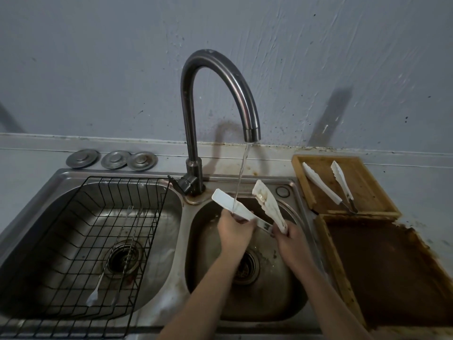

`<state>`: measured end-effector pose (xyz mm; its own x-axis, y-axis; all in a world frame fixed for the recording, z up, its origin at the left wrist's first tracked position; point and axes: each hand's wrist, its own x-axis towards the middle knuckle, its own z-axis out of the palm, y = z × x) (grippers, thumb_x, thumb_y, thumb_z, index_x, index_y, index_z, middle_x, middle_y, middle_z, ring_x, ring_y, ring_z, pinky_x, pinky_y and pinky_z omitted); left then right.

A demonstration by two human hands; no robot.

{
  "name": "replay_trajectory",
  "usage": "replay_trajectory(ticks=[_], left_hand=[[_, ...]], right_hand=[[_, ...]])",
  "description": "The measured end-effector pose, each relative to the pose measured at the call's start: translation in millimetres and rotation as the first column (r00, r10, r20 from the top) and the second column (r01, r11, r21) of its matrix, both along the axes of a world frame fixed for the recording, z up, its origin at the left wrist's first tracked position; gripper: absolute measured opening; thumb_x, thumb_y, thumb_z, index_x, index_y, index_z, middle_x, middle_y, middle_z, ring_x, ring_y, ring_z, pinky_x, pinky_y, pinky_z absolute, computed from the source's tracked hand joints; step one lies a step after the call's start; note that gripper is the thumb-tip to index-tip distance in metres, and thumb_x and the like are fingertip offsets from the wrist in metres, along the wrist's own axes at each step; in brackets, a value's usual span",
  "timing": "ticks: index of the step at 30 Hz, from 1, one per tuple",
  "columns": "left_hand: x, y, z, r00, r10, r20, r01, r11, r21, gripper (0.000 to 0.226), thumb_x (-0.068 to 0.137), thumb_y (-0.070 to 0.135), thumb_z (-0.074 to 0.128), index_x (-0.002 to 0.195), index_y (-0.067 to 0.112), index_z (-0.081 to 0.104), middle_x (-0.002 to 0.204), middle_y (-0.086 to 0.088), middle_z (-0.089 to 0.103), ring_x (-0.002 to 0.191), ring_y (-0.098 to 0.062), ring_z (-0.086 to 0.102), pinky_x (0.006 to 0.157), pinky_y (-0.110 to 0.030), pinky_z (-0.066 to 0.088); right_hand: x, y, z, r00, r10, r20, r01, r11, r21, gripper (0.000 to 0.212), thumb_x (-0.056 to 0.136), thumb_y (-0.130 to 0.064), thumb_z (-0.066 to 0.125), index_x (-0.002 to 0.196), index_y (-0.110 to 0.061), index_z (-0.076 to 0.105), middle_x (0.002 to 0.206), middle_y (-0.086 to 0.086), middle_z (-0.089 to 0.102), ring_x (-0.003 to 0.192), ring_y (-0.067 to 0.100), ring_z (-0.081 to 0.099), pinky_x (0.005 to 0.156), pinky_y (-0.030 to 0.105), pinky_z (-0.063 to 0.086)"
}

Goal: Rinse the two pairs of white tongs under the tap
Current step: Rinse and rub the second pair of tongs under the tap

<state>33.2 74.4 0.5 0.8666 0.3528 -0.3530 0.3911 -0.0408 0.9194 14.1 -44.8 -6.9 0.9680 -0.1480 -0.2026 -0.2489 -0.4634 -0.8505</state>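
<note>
Both hands are over the right-hand sink basin (282, 303), working one pair of white tongs (245, 212) under the running tap (215, 94). The left hand (234, 231) has its grip closed round the near end of one arm of the tongs, and the water stream (241, 177) lands on that arm's flat paddle. The right hand (290, 241) is closed round the base of the other arm, which is tilted up and shows brownish smears on its inner face. The tongs are splayed open in a V.

The second pair of white tongs (328, 186) lies in a wooden tray (300, 177) on the table right of the sink — well apart from the hands. A black wire rack (157, 217) sits in the left basin, holding slim metal utensils (115, 256). Three metal sink plugs (115, 159) rest behind it.
</note>
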Motion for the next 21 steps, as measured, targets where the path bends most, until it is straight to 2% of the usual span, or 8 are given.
replay_trajectory(ticks=[3,6,10,13,16,17,19,21], left_hand=[[17,30,3,0.978,0.203,0.056,-0.196,0.974,-0.110,0.020,0.080,0.003,0.064,0.100,0.006,0.062,0.085,-0.009,0.068,0.083,-0.030,0.068,0.080,-0.041,0.057],[27,55,7,0.947,0.317,0.059,-0.279,0.898,-0.341,0.015,0.089,-0.002,0.053,0.100,0.004,0.060,0.085,-0.010,0.067,0.074,-0.022,0.068,0.067,-0.033,0.058],[23,50,5,0.962,0.262,0.081,-0.227,0.926,-0.302,0.021,0.095,0.007,0.044,0.091,0.013,0.064,0.096,-0.015,0.069,0.085,-0.028,0.067,0.064,-0.032,0.054],[15,47,3,0.963,0.254,0.094,-0.200,0.901,-0.386,0.027,0.100,0.017,0.036,0.098,0.010,0.061,0.090,-0.011,0.070,0.064,-0.021,0.066,0.051,-0.029,0.052],[10,49,0,0.995,0.083,0.060,-0.057,0.934,-0.353,0.026,0.098,0.022,0.043,0.101,0.008,0.064,0.094,-0.012,0.071,0.075,-0.023,0.069,0.064,-0.035,0.056],[7,49,-1,0.999,0.009,0.046,0.006,0.950,-0.312,0.020,0.094,0.015,0.050,0.104,0.006,0.065,0.096,-0.013,0.071,0.081,-0.023,0.069,0.068,-0.035,0.056],[6,47,-3,0.995,-0.103,0.006,0.102,0.969,-0.225,0.024,0.085,0.000,0.059,0.109,0.006,0.064,0.100,-0.011,0.071,0.091,-0.021,0.068,0.080,-0.036,0.057],[4,45,-2,0.994,-0.104,-0.019,0.098,0.973,-0.209,0.027,0.080,-0.008,0.060,0.100,0.009,0.067,0.099,-0.009,0.071,0.094,-0.020,0.068,0.084,-0.036,0.056]], right_hand=[[-2,-12,-3,0.998,-0.050,-0.033,0.049,0.998,-0.036,0.010,0.094,-0.020,0.050,0.094,-0.017,0.060,0.084,0.009,0.064,0.072,0.019,0.059,0.061,0.030,0.045],[-4,-19,-4,0.997,-0.057,-0.049,0.054,0.997,-0.047,0.013,0.095,-0.022,0.049,0.093,-0.015,0.060,0.076,0.008,0.060,0.065,0.018,0.054,0.057,0.030,0.042],[1,-8,-2,1.000,-0.019,-0.023,0.016,0.991,-0.135,0.013,0.095,-0.024,0.048,0.093,-0.019,0.059,0.075,0.002,0.060,0.068,0.016,0.059,0.064,0.034,0.052],[3,-8,2,0.999,-0.033,-0.027,0.028,0.985,-0.169,0.017,0.096,-0.023,0.045,0.102,-0.013,0.059,0.075,0.001,0.058,0.066,0.013,0.056,0.056,0.025,0.044],[1,-17,5,0.998,-0.053,-0.043,0.043,0.977,-0.207,0.019,0.097,-0.020,0.044,0.108,-0.012,0.056,0.077,0.003,0.058,0.062,0.012,0.056,0.050,0.020,0.039],[0,-20,5,0.997,-0.054,-0.048,0.043,0.977,-0.208,0.020,0.097,-0.019,0.043,0.109,-0.010,0.056,0.077,0.003,0.058,0.062,0.011,0.055,0.050,0.019,0.037],[-2,-24,6,0.998,-0.038,-0.048,0.026,0.975,-0.220,0.022,0.097,-0.017,0.044,0.113,-0.008,0.056,0.078,0.002,0.057,0.064,0.011,0.054,0.051,0.020,0.036],[-4,-26,7,0.999,-0.019,-0.047,0.007,0.972,-0.234,0.022,0.096,-0.015,0.046,0.113,-0.007,0.056,0.078,-0.001,0.056,0.067,0.009,0.055,0.052,0.019,0.037]])
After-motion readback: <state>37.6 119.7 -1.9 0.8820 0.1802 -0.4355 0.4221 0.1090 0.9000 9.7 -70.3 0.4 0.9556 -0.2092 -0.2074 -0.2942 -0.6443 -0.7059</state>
